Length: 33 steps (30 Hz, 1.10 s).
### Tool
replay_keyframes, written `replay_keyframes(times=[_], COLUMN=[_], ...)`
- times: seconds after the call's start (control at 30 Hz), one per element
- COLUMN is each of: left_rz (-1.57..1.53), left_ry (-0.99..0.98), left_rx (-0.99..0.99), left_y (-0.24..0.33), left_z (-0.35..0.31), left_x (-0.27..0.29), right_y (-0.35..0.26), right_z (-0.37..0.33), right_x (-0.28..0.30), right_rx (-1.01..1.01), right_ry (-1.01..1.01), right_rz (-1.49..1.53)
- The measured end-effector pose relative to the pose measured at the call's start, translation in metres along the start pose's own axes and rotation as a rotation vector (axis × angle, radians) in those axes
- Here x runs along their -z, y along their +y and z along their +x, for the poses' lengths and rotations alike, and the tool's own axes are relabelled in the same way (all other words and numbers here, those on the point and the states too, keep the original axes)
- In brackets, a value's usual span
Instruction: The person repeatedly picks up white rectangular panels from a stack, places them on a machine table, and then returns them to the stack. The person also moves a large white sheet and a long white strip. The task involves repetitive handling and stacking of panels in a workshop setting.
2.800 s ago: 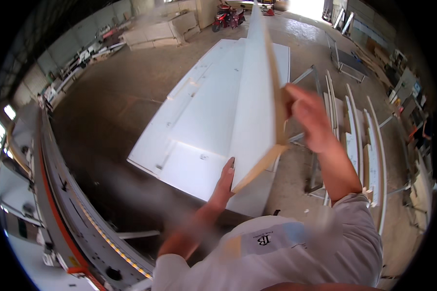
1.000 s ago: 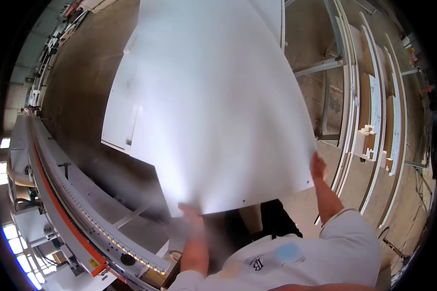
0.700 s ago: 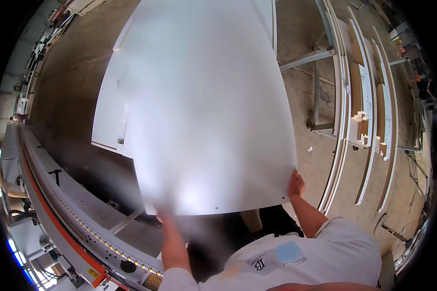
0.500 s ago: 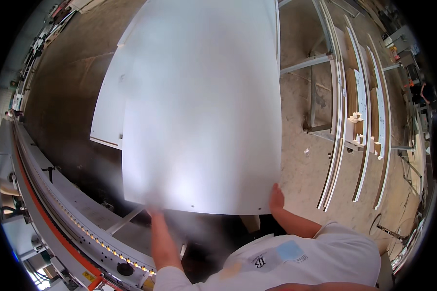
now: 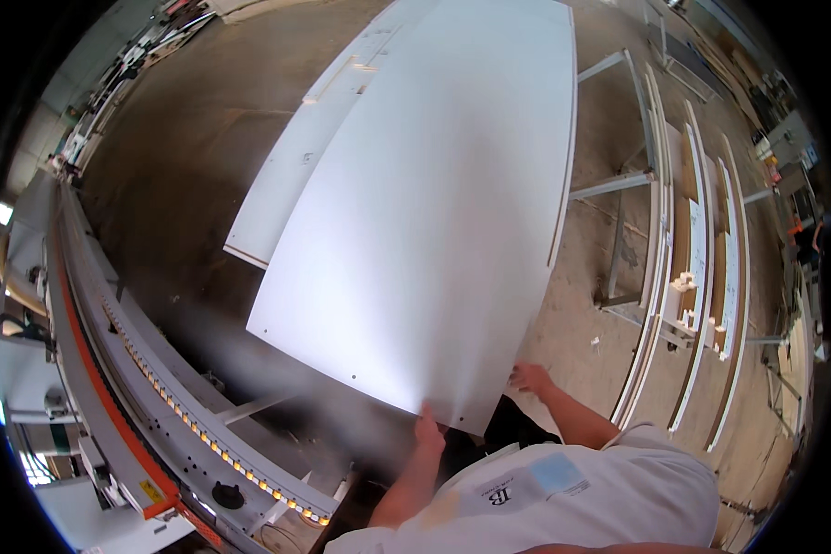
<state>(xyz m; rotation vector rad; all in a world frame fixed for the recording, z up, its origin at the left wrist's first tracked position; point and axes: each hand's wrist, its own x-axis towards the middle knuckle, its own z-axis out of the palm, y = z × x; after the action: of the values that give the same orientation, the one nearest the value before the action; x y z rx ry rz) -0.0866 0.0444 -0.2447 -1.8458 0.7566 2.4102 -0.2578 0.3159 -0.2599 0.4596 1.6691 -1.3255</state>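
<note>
A large white panel (image 5: 443, 203) lies flat before me, reaching far away from my body. My left hand (image 5: 429, 429) grips its near edge, thumb on top. At the panel's near right corner is my right hand (image 5: 529, 378), fingers spread under or against the edge. Beneath and left of the panel a stack of white boards (image 5: 291, 171) shows. I wear a white shirt.
A long machine with an orange strip and a row of lit rollers (image 5: 148, 369) runs along my left. Racks of narrow white and wooden strips (image 5: 697, 249) stand on the right over a metal frame (image 5: 614, 240). The floor is dusty concrete (image 5: 171, 157).
The panel went from standing on edge to lying flat, then slid forward and away. My hands have moved to its near edge and corner.
</note>
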Motion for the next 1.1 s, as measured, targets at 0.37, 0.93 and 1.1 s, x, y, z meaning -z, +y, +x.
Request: replay_keyframes(times=[0.37, 0.93, 1.1], left_rz=[0.138, 0.222, 0.270], left_ry=[0.225, 0.370, 0.449], left_rx=[-0.228, -0.471, -0.453], left_y=[0.055, 0.047, 0.013], left_z=[-0.110, -0.230, -0.267], left_x=[-0.026, 0.088, 0.180], right_y=[-0.241, -0.237, -0.155], right_z=[0.131, 0.087, 0.020], right_x=[0.161, 0.079, 0.030], right_rx=[0.218, 0.550, 0.426], right_ry=[0.387, 0.115, 0.103], right_rz=[0.457, 0.447, 0.532])
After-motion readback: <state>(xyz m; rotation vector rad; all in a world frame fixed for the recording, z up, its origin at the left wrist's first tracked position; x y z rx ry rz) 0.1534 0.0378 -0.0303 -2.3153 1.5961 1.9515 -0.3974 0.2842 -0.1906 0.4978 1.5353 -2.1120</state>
